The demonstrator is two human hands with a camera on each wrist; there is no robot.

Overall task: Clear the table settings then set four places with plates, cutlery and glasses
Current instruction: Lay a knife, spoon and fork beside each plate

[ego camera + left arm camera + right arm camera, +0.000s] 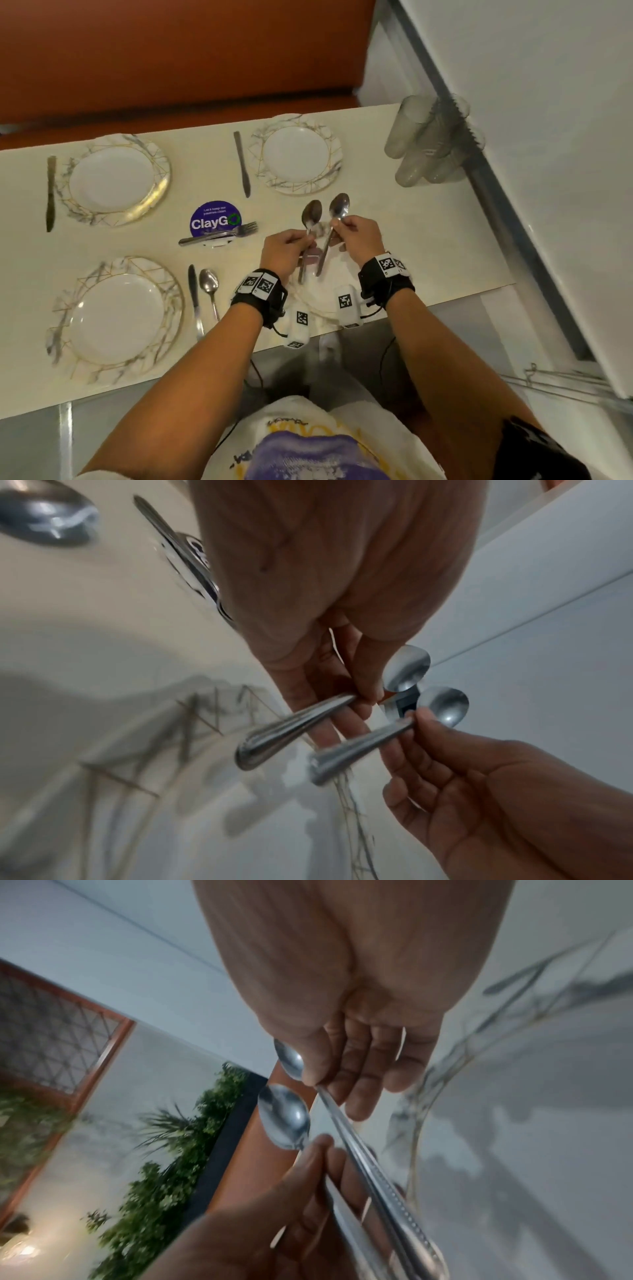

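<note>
My left hand (301,240) pinches the handle of one spoon (311,216), bowl pointing away from me. My right hand (342,224) pinches a second spoon (339,205) just beside it, and the two handles nearly cross. Both spoons hang above the near right plate (322,291), which my wrists mostly hide. The left wrist view shows the left hand's spoon (294,731) beside the right hand's spoon (441,704). In the right wrist view, the right hand's spoon (377,1172) lies next to the left hand's spoon (284,1118).
Three more marbled plates sit at the far left (116,180), far right (296,154) and near left (116,315). Knives (50,192) (242,164) (194,301) and a spoon (209,284) lie beside them. Forks (219,234) rest on a purple sticker. Several glasses (431,137) stand far right.
</note>
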